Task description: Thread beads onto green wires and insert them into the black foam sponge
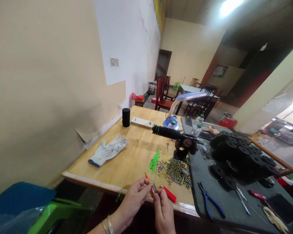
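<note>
Over the front edge of the wooden table, my left hand (136, 196) and my right hand (163, 208) meet with closed fingertips. A small dark, shiny piece (155, 189) shows between them; its kind is too small to tell. An orange pointed stick (147, 176) lies just beyond my left fingertips. Beside my right hand rests a red cylinder-like object (169, 194). Bright green strands (154, 161) lie ahead of my hands, next to small coloured beads (161, 169) and a pile of dark-and-yellow small parts (177, 171).
A black ribbed roll (167, 131) sits on a black stand (183, 148). A white glove (108, 150) lies at left, a black spool (126, 117) behind it. Blue-handled pliers (210, 201) and stacked black spools (241, 156) occupy the dark mat (185, 208). A blue lamp (171, 122) stands behind.
</note>
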Demonstrator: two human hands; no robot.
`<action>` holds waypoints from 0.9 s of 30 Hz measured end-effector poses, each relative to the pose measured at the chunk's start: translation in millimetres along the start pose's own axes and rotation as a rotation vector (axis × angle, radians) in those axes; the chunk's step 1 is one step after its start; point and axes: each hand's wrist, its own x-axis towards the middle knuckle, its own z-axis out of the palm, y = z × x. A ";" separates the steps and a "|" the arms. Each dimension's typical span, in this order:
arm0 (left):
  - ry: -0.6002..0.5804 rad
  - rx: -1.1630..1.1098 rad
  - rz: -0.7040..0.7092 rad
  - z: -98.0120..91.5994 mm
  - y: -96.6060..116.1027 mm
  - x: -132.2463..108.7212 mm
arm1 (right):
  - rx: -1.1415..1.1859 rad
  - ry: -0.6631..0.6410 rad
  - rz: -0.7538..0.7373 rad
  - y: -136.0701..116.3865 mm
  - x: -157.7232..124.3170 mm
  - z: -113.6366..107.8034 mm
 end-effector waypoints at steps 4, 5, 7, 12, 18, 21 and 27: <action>0.008 0.031 0.014 -0.2 -2.2 0.4 | 0.032 -0.026 0.017 1.9 1.1 1.2; 0.006 0.042 0.022 -0.5 -2.9 1.1 | 0.036 -0.030 0.021 1.6 1.3 1.0; 0.000 0.063 0.044 -1.0 -4.7 2.7 | 0.051 -0.037 0.033 0.2 1.7 0.9; -0.016 0.127 0.108 -2.8 -9.2 6.4 | 0.274 -0.002 0.172 -5.5 2.8 4.2; -0.021 0.231 0.192 -4.8 -5.6 3.8 | 0.578 0.005 0.377 -11.9 6.1 3.5; -0.008 0.327 0.232 -3.5 -2.4 0.8 | 0.625 0.015 0.431 -12.8 5.9 0.9; 0.023 0.400 0.248 -0.9 -1.0 0.0 | 0.611 0.004 0.475 -9.4 3.0 -2.8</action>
